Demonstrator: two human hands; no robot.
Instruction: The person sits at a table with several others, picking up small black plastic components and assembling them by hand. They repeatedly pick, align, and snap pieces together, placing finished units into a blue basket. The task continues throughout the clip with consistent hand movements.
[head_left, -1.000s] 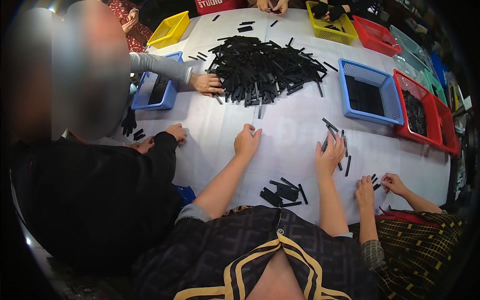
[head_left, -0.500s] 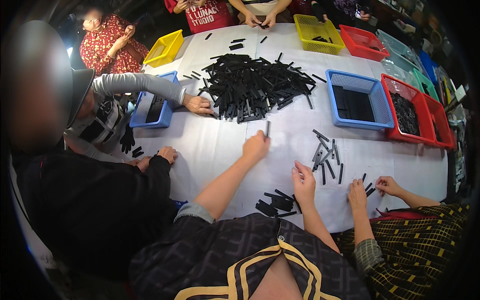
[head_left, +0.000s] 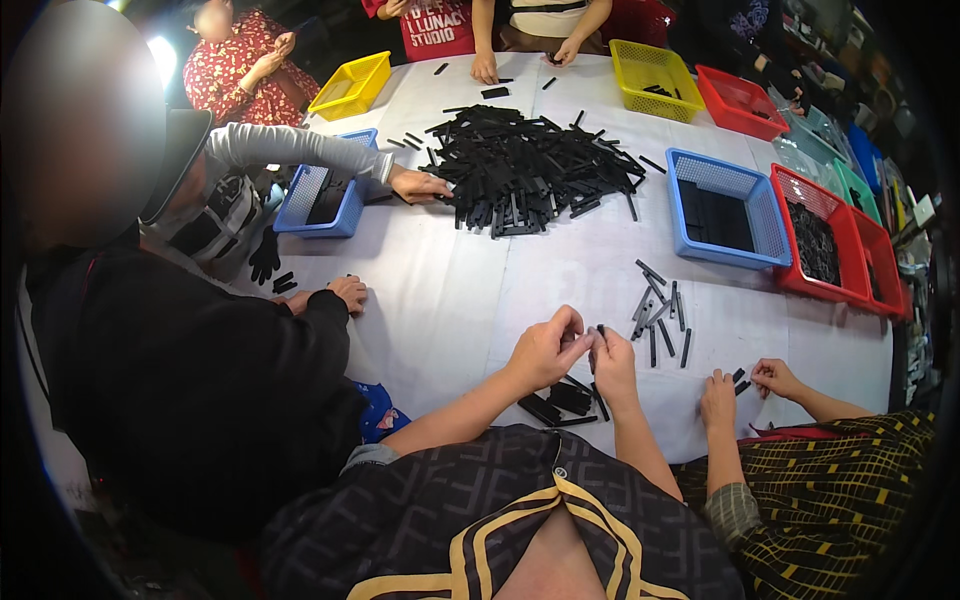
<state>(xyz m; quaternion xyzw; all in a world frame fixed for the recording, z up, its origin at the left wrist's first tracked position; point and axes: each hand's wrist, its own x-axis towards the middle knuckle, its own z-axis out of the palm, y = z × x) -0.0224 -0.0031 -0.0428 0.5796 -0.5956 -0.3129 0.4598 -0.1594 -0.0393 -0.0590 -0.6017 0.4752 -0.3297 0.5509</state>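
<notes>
My left hand (head_left: 545, 352) and my right hand (head_left: 614, 366) meet above the near part of the table, fingers closed together. Between their fingertips is a thin black plastic strip (head_left: 601, 329); only its dark end shows, and the fingers hide the rest. Just below my hands lies a small batch of black strips (head_left: 571, 398), partly covered by my wrists. To the right of my right hand, several loose black strips (head_left: 660, 312) are scattered on the white tabletop.
A big heap of black strips (head_left: 530, 170) fills the table's middle. Blue (head_left: 728, 247), red (head_left: 835, 285) and yellow (head_left: 640, 98) baskets stand around the edges. A co-worker's hand (head_left: 420, 184) touches the heap at left. Another's hands (head_left: 718, 400) handle strips close by on my right.
My left hand has drawn back from near the heap with a black strip and come to my right hand, which has closed from an open pose. The co-worker's hand at left has shifted on the heap.
</notes>
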